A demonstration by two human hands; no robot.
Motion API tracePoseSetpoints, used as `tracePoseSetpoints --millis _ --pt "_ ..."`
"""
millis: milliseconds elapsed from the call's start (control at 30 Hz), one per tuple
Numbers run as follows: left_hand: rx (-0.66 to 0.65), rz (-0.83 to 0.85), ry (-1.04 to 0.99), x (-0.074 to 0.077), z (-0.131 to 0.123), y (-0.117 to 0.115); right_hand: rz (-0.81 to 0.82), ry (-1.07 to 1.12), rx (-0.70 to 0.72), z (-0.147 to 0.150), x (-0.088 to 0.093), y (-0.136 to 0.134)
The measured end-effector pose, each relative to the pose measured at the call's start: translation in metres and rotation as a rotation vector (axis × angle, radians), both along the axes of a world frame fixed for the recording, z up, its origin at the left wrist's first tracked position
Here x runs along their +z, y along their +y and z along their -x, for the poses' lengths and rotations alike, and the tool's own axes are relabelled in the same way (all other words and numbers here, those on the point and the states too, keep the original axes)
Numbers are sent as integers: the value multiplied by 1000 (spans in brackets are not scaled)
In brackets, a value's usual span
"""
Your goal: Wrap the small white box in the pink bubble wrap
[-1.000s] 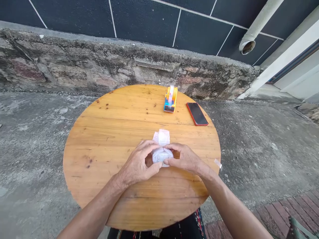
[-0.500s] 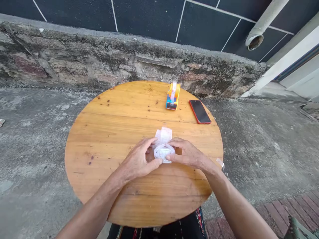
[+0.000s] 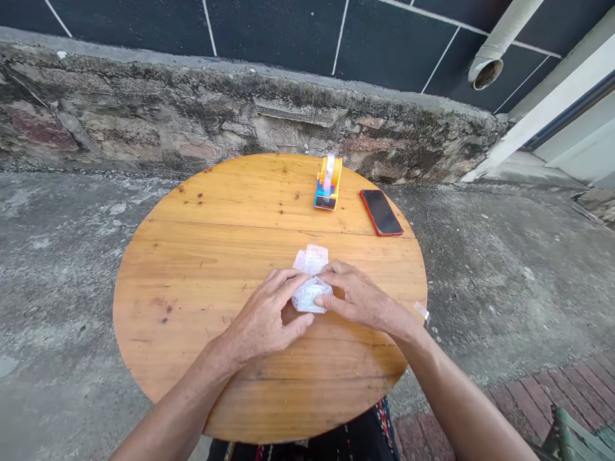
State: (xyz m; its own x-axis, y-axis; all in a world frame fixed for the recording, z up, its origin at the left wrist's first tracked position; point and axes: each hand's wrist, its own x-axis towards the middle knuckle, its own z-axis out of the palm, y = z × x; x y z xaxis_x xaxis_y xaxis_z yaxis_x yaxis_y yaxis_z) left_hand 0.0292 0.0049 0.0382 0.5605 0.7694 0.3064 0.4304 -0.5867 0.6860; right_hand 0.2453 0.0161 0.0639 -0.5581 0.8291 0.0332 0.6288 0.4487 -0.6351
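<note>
Right hand grasps the wrapped packet on the counter; left hand, loosely spread, touches its far side, apparently to steady it

Scene viewed from the wearer's head, forward and down. Round desk framed whole from near above; stone wall caught beyond.

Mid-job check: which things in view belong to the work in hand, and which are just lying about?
Belong to the work:
small white wrapped packet, between left hand and right hand
yellow-and-blue plastic tape dispenser, probably
short whitish strip, likely tape, at the right edge of the round yellow-brown wooden table

Just lying about:
red-edged, black-screened rectangular phone, apparently
</note>
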Motion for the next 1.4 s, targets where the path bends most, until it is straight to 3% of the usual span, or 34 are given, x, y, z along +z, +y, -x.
tracePoseSetpoints --millis 233,400,600,767,933,1267,1400 --pt "102 63 -106 0 -5 0 5 29 -36 5 1 -10" --pt "147 39 -174 -6 -12 2 -2 128 -195 9 -10 -10" --pt "297 90 -190 -8 -17 4 -170 199 -161 11 -20 -23" --pt "255 52 -160 -8 -19 5 -272 49 -117 11 -33 -39" --pt "233 -4 -175 -12 -20 7 -281 -3 -179 19 -43 -37" --pt "81 -18 -104 -1 -13 5 -174 105 -126 15 -21 -21" --pt "94 -17 -84 -1 -10 5 -111 97 -96 13 -11 -17"
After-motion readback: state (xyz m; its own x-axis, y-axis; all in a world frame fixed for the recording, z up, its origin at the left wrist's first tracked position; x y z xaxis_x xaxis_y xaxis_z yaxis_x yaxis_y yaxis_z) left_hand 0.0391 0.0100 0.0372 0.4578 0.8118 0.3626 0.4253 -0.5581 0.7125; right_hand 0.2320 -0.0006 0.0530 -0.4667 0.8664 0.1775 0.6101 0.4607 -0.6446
